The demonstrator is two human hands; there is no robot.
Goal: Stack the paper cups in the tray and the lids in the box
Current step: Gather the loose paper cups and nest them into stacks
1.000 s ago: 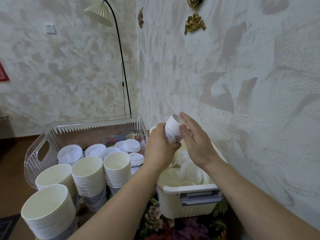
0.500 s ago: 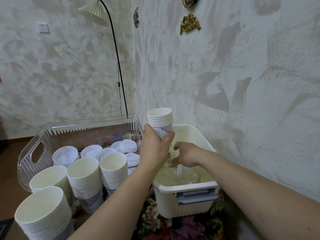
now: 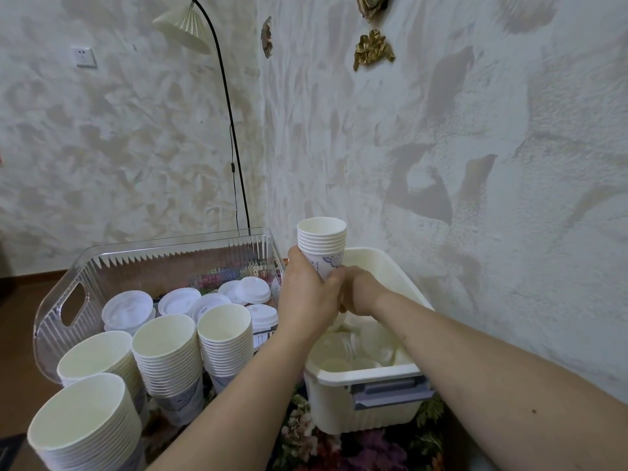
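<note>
The left hand (image 3: 307,297) is now holding the nested cup stack (image 3: 323,248) upright, fingers wrapped round it, above the box (image 3: 401,280). The right hand (image 3: 362,292), at its 3 o'clock, has dropped beneath; its fingers are hidden. Tray (image 3: 153,263) placement is pending.

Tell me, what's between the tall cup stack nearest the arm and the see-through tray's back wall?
In the head view, white lids lie in the clear tray between that cup stack and the back wall, some piled.

One head-worn wide-angle view looks forward and down, close over both hands (image 3: 339,294); it faces a room corner, clear tray (image 3: 61,321) at left, white box (image 3: 390,372) at right.
</note>
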